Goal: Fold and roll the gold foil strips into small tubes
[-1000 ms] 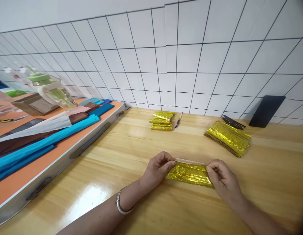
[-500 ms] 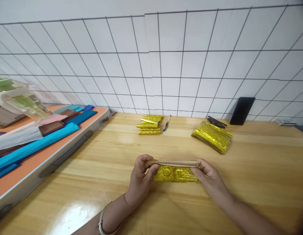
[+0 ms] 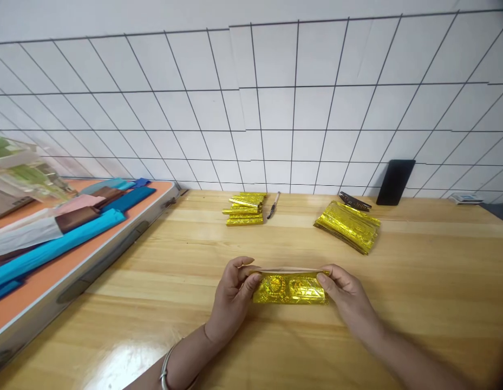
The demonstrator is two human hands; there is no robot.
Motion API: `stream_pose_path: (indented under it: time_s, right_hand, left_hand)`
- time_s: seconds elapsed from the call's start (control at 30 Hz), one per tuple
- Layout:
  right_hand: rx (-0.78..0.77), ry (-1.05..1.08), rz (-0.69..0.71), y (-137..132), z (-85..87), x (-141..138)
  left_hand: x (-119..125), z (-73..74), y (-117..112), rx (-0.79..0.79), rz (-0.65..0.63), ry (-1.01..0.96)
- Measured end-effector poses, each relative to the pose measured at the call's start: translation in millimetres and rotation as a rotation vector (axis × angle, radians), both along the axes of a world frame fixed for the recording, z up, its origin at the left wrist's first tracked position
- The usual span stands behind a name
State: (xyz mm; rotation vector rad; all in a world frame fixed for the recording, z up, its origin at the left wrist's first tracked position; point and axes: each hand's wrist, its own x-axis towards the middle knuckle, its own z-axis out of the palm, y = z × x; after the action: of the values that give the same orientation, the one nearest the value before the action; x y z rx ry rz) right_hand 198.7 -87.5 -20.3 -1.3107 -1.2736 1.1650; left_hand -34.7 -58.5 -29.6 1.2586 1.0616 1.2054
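A sheet of shiny gold foil paper with embossed round patterns is stretched between my hands above the wooden table. My left hand pinches its left end, thumb in front. At the right end, my right hand grips the same upper edge between thumb and fingers. A narrow strip of the paper's pale back shows along that edge. Beyond my hands lie a small pile of narrow folded gold strips and, farther right, a fanned stack of flat gold foil sheets.
A pen lies beside the folded strips. Behind the stack are a black stapler-like object and a dark phone-like slab leaning on the tiled wall. On the left, an orange-topped board carries rolled coloured paper.
The pale strip at the paper's upper edge has narrowed as my fingers turned it over. Both hands keep their hold. The whole view has shifted slightly.
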Motion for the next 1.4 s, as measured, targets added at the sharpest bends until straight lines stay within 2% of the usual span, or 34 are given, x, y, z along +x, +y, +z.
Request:
stream_pose_path:
  time_s: [0.13, 0.47, 0.63, 0.83, 1.13, 1.4]
  right_hand:
    - [-0.021, -0.03, -0.026, 1, -3.1, 3]
    - [-0.023, -0.118, -0.157, 5, -14.8, 8]
    - [-0.026, -0.134, -0.176, 6, -17.8, 11]
    - [-0.022, -0.146, -0.224, 8, -23.0, 15]
    - [-0.047, -0.159, -0.19, 8, -20.6, 14]
    - [-0.073, -0.273, -0.098, 13, -15.9, 16]
  left_hand:
    - [1, 2.1, 0, -0.016, -0.025, -0.004]
    - [-3, -4.1, 3, 0.026, -0.041, 0.02]
    - [-2, -3.2, 2, 0.05, -0.062, -0.074]
    - [-1, 0.3, 4, -0.017, -0.075, -0.176]
    - [0, 8.8, 4, -0.058, -0.059, -0.232]
    - [0, 2.5, 9, -0.05, -0.035, -0.149]
